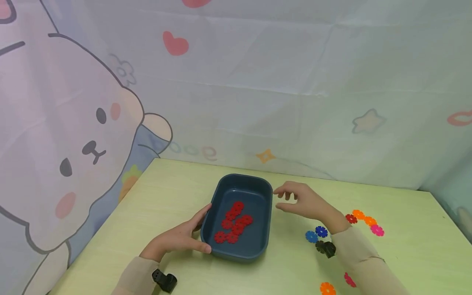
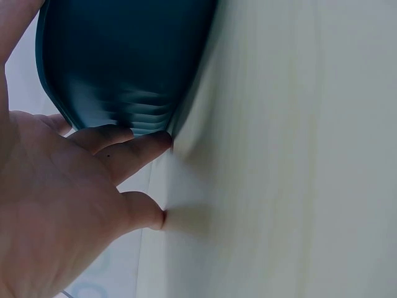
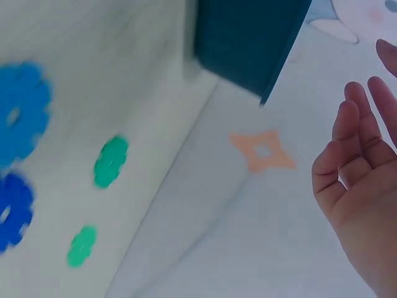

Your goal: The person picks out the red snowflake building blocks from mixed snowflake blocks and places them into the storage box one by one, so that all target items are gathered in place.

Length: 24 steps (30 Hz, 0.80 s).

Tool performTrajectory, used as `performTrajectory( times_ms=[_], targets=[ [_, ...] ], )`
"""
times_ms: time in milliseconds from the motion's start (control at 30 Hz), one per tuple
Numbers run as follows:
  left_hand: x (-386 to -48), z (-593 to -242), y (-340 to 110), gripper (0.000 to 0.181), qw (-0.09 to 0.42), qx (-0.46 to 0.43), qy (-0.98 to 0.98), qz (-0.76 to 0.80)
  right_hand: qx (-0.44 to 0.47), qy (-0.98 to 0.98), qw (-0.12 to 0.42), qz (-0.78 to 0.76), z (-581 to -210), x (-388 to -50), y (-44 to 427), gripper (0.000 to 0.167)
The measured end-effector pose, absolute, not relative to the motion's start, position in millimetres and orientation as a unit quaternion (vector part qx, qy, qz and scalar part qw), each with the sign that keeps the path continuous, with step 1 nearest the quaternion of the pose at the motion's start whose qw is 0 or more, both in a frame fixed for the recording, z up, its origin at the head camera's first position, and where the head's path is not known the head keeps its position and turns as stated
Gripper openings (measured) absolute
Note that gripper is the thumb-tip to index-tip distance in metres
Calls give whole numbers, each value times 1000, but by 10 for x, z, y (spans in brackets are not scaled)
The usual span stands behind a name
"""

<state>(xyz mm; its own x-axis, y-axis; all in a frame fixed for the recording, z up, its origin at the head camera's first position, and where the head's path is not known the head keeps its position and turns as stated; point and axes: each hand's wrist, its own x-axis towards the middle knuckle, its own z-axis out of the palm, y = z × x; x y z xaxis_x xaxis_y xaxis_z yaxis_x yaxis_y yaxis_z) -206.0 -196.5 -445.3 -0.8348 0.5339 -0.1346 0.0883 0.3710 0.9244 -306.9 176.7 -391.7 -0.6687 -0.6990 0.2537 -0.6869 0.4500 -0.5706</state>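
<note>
A dark blue rectangular bin (image 1: 239,256) stands on the table with several red snowflake discs (image 1: 237,227) lying on its floor. At its left side, my left hand (image 1: 180,237) rests with spread fingers against the outer wall, the thumb near the front corner. The left wrist view shows those fingers (image 2: 133,155) reaching along the outside of the bin (image 2: 124,56). My right hand (image 1: 300,200) hovers just off the bin's right rim, fingers loosely bent and holding nothing. In the right wrist view this hand (image 3: 363,167) appears apart from the bin (image 3: 248,43).
Blue discs (image 1: 316,234) lie below the right forearm. Farther right are a red disc (image 1: 351,218), orange discs (image 1: 358,214) and a pink disc (image 1: 377,230). Two green discs (image 3: 111,161) show only in the right wrist view. A printed cloth (image 1: 258,102) hangs behind the table.
</note>
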Motion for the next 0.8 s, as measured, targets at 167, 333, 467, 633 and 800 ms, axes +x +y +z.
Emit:
performTrajectory(
  times_ms=[167, 333, 467, 633, 800],
  targets=[
    [-2065, -4454, -1957, 113, 211, 195, 801, 525, -380, 866, -6, -325, -3987, -3057, 2131, 29],
    [-2062, -4452, -1947, 113, 214, 190, 802, 524, -348, 884, -13, -313, -4041, -3041, 2468, 29],
    [-2075, -4461, -1945, 113, 217, 186, 804, 522, -317, 899, -22, -301, -4136, -3084, 2732, 30],
    [-2091, -4477, -1948, 113, 217, 184, 803, 523, -256, 915, 0, -312, -4280, -3153, 3035, 36],
    [-2105, -4504, -1950, 113, 218, 182, 803, 524, -210, 928, 21, -306, -4424, -3203, 3277, 44]
  ],
)
